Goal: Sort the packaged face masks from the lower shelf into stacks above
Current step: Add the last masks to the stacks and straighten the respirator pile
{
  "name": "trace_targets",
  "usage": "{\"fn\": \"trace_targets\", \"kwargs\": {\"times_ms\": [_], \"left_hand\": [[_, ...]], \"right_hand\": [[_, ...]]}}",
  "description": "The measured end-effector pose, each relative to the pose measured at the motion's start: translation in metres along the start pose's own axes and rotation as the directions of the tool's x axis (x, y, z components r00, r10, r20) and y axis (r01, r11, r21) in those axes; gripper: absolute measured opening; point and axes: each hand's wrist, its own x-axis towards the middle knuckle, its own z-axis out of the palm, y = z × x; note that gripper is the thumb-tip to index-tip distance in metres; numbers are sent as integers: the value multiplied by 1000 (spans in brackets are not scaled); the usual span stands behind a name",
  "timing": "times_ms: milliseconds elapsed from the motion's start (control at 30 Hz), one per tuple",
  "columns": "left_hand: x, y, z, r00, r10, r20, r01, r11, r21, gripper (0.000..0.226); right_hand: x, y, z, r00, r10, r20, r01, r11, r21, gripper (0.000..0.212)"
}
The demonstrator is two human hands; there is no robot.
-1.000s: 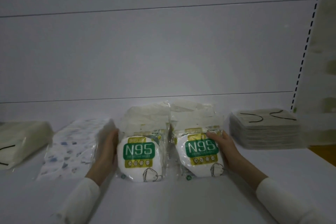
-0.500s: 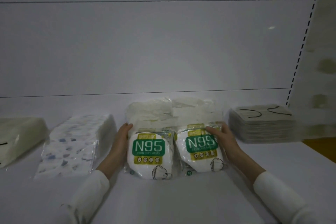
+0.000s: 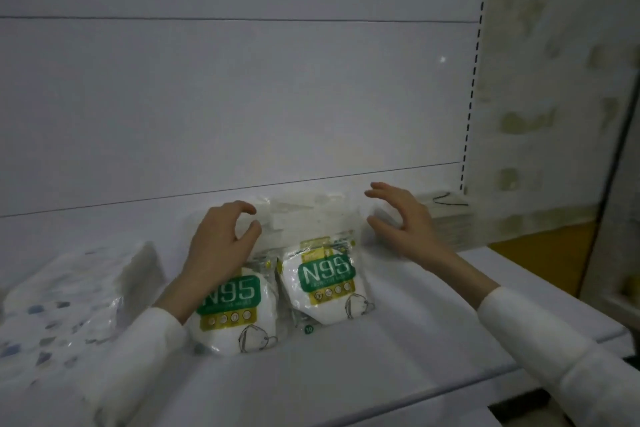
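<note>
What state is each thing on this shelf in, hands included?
Left hand, fingers loosely curved, gripping nothing.
Right hand, fingers spread, gripping nothing.
Left N95 pack, in its wrapper, label up, partly hidden by the left wrist.
Right N95 pack, in its wrapper, label up, untouched.
Patterned mask pack, wrapped, lying at the left.
Grey mask stack, piled at the right, blurred.

My left hand [image 3: 221,239] hides the upper corner of the left N95 pack [image 3: 235,308]. The patterned mask pack [image 3: 69,302] runs off the left edge. The flat mask stack [image 3: 446,215], partly behind my right hand [image 3: 401,218], is smeared. I cannot read the small label print.
</note>
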Motion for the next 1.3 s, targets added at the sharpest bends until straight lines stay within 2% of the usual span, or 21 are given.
{"fn": "trace_targets", "kwargs": {"times_ms": [67, 167, 367, 500, 600, 700, 867, 1000, 1100, 1167, 1233, 1300], "left_hand": [[2, 26, 12, 998, 44, 42, -42, 998, -43, 29], [6, 69, 40, 990, 103, 93, -96, 993, -71, 47], [19, 151, 117, 991, 108, 79, -99, 989, -109, 47], [34, 197, 165, 992, 104, 71, -93, 986, -141, 38], [43, 224, 190, 995, 80, 60, -71, 986, -149, 13], [52, 241, 202, 997, 51, 51, -43, 989, -142, 21], [66, 237, 209, 999, -35, -23, 33, 995, -95, 10], [72, 211, 216, 980, -200, -8, 200, 979, -43, 16], [71, 198, 228, 925, -376, 47, 378, 926, -24, 32], [73, 192, 238, 843, -525, 117, 533, 844, -52, 48], [77, 188, 248, 717, -661, 220, 696, 695, -182, 57], [81, 188, 253, 588, -729, 351, 804, 478, -354, 57]], "right_hand": [[1, 7, -13, 998, -69, 9, 69, 994, -87, 45], [3, 24, -38, 988, -154, 21, 155, 971, -180, 42], [7, 77, -107, 976, -212, 48, 217, 955, -204, 44], [15, 112, -153, 984, -174, 51, 180, 970, -164, 45], [19, 141, -180, 981, -180, 75, 191, 965, -178, 46], [23, 164, -197, 986, -155, 57, 163, 969, -185, 42], [29, 193, -205, 997, -69, 33, 74, 980, -187, 37], [35, 212, -198, 997, 64, 31, -54, 966, -251, 25], [42, 220, -189, 952, 301, 47, -285, 934, -214, 28], [48, 223, -180, 867, 489, 94, -469, 866, -175, 42], [53, 224, -170, 735, 652, 185, -649, 756, -90, 62], [56, 225, -162, 614, 730, 301, -765, 644, 1, 77]]}}
